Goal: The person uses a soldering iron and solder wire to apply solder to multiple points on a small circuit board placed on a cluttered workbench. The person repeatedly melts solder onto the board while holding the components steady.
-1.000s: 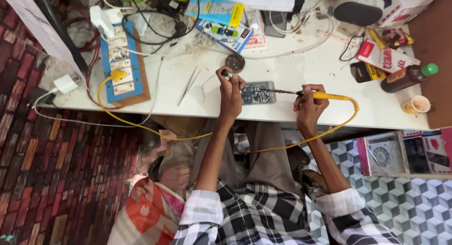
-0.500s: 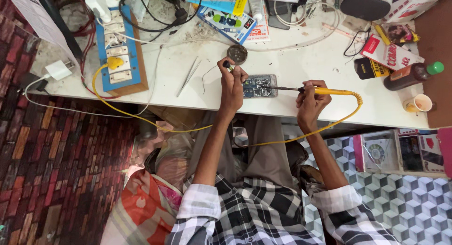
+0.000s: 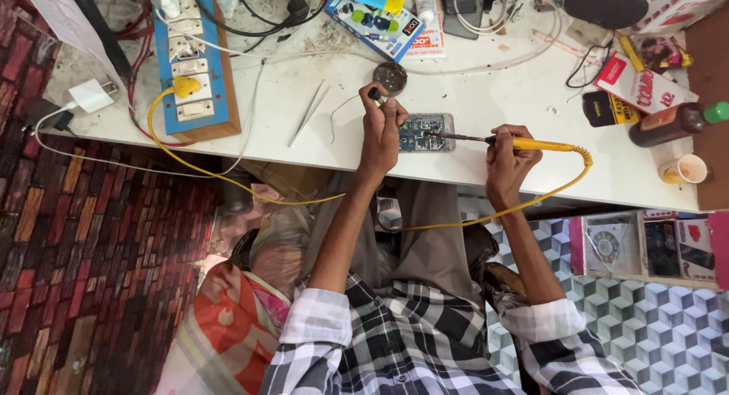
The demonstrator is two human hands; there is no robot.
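An opened phone with its circuit board showing (image 3: 427, 132) lies on the white table (image 3: 486, 99) in front of me. My right hand (image 3: 507, 158) grips a yellow-handled soldering iron (image 3: 531, 144) whose tip rests on the board. My left hand (image 3: 382, 129) rests at the phone's left edge and pinches a thin solder wire (image 3: 343, 107) that curls away to the left. A small round tin (image 3: 390, 77) sits just beyond my left hand.
Metal tweezers (image 3: 307, 113) lie left of the phone. A blue power strip on a wooden board (image 3: 194, 69) carries the iron's yellow cord (image 3: 228, 176). Boxes (image 3: 376, 19), a brown bottle (image 3: 672, 123) and a small cup (image 3: 683, 169) stand at the back and right. Patterned floor lies below.
The view has shifted closer to the table. Both hands stay at the phone, the iron's tip still on the board and the left hand still at its edge.
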